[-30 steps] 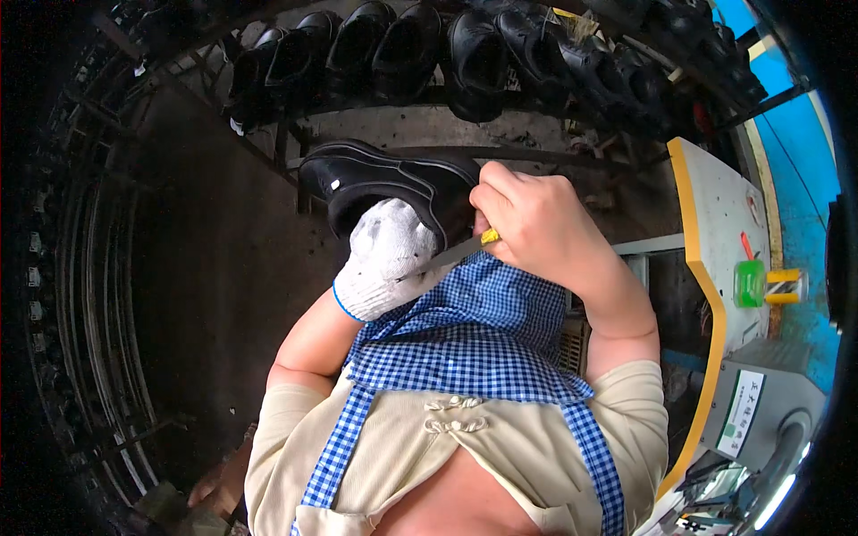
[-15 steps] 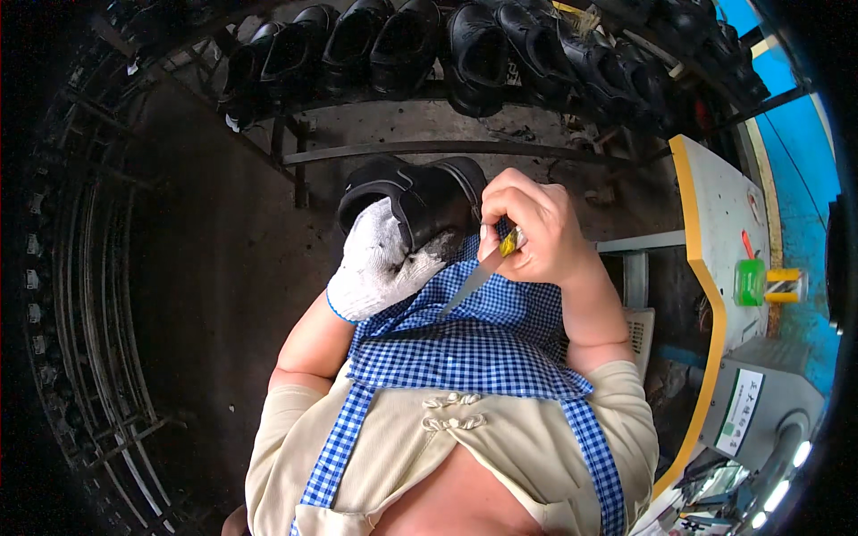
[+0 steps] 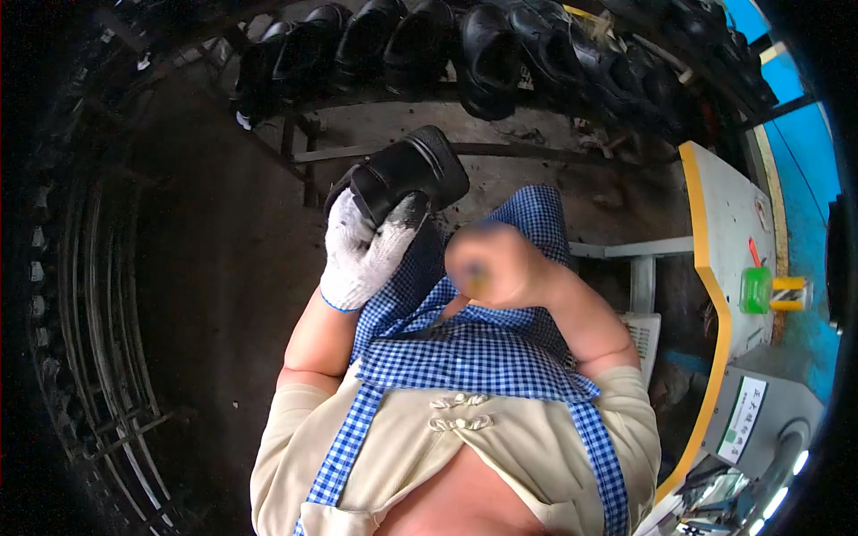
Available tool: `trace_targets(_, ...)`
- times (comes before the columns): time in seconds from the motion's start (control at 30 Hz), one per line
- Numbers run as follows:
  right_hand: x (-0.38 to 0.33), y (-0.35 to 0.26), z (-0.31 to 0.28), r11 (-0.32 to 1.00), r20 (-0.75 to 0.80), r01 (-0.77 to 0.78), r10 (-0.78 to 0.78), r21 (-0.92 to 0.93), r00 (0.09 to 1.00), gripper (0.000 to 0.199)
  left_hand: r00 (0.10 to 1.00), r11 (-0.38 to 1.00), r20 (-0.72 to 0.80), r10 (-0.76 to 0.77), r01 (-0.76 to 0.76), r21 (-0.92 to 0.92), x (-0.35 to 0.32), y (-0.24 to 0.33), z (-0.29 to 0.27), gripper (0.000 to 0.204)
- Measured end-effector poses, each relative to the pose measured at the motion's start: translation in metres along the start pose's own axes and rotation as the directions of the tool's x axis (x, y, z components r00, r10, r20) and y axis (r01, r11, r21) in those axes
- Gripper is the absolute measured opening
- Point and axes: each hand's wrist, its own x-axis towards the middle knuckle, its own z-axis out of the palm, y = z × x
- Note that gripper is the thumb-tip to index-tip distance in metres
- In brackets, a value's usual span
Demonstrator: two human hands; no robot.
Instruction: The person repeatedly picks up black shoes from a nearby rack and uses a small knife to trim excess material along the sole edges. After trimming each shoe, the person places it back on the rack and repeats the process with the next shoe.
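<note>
My left hand [image 3: 362,255], in a white knit glove with dark-stained fingertips, grips a black shoe [image 3: 418,171]. The shoe is tipped over, its end turned away from me to the upper right, and the gloved fingers partly hide it. To the right and a little nearer, my bare right hand [image 3: 500,263] is closed round a knife [image 3: 455,307]. Motion blurs this hand and the yellow handle; the blade shows faintly, pointing down and left over my blue checked apron [image 3: 465,353]. The knife is apart from the shoe.
Several black shoes [image 3: 490,58] line a metal rack across the far side. On the right stands a white table with a yellow edge [image 3: 702,232], holding a green-and-yellow container [image 3: 756,290] and a grey machine [image 3: 769,406]. Metal rails [image 3: 112,339] run along the left.
The shoe has been turned over in my left hand, so its opening no longer faces me. My right hand has come down and left with the knife, toward my lap.
</note>
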Motion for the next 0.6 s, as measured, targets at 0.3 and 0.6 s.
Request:
trace_targets(0.3,0.022,0.012,-0.020,0.997,-0.401,-0.049,0.067,0.054,0.914,0.083,0.933,0.834,0.192,-0.303,0.357,-0.421,0.007,0.022,-0.005,0.030)
trace_targets(0.6,0.002,0.045,-0.048,0.669,-0.609,-0.062,0.708,0.741,0.358,0.065,0.965,0.975,-0.214,-0.150,0.109,-0.195,0.015,-0.018,-0.050,0.035)
